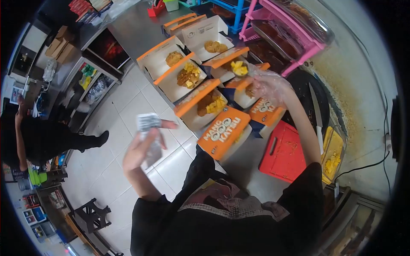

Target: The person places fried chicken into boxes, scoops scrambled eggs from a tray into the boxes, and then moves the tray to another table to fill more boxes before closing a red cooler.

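My right hand [270, 86], in a clear plastic glove, is closed round a spoon that carries yellow pieces [239, 68] above the open boxes. Away from the table, over the tiled floor, my left hand [145, 145] holds a white printed paper slip [148, 122], its index finger stretched out. Open orange and white boxes hold browned fried food; one box [188, 77] and another [207, 104] also have yellow pieces on top. Nearest my body lies a closed orange box [225, 132] with lettering. The spoon's handle is hidden by the glove.
A red cutting board [285, 151] lies at the right, beside a knife [317, 111] on a dark round board. Behind it is a yellow tray [332, 155] with yellow pieces. A pink rack [294, 34] stands at the back right. Another person [38, 136] is at the far left.
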A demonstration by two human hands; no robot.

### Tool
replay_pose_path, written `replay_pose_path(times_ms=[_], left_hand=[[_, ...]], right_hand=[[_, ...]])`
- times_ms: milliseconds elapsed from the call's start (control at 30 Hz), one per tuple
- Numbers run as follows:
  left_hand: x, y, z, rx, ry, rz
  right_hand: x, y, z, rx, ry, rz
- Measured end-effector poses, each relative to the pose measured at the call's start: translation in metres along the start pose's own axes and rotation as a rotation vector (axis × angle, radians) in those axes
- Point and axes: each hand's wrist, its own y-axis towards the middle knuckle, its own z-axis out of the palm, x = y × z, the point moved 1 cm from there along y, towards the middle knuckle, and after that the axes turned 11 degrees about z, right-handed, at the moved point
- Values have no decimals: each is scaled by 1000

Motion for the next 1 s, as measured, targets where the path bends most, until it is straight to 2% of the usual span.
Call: replay_pose_path(times_ms=[33,67,133,167,200,233,300,367,400,600,800,833,867,900,967,1000], left_hand=[[-10,2,-18,-212,16,53],[-18,3,-31,-309,-8,65],[-17,7,-65,-385,56,94],[-16,12,-75,-364,46,81],[-15,17,-84,-398,88,85],[-14,22,-90,-434,131,90],[-11,31,-98,-407,118,92],[-8,37,-98,-386,108,91],[-8,40,-97,-396,76,112],[-1,42,-102,-382,44,141],[-4,49,-89,-325,14,154],[-4,50,-84,-332,28,167],[-5,51,-80,-322,26,170],[-6,50,-76,-320,14,180],[-11,51,-62,-301,-16,193],[-13,51,-51,-274,-15,195]], right_hand=[[6,14,-9,-15,-112,43],[7,24,-15,-26,-100,53],[23,19,9,-342,-233,106],[17,31,-5,-389,-156,36],[15,47,-18,-444,-242,1],[17,63,-27,-504,-469,-50],[20,82,-29,-657,-1236,-225],[23,88,-7,-788,-1720,-135],[21,91,-3,-803,-1829,-95],[21,88,-7,-839,-1934,-128],[23,70,-14,-926,-1801,-183],[24,67,-20,-936,-1718,-246],[25,61,-31,-890,-1552,-418],[20,51,-39,-812,-1353,-599],[11,11,-18,-696,-614,-399],[0,-4,-19,-504,97,-200]])
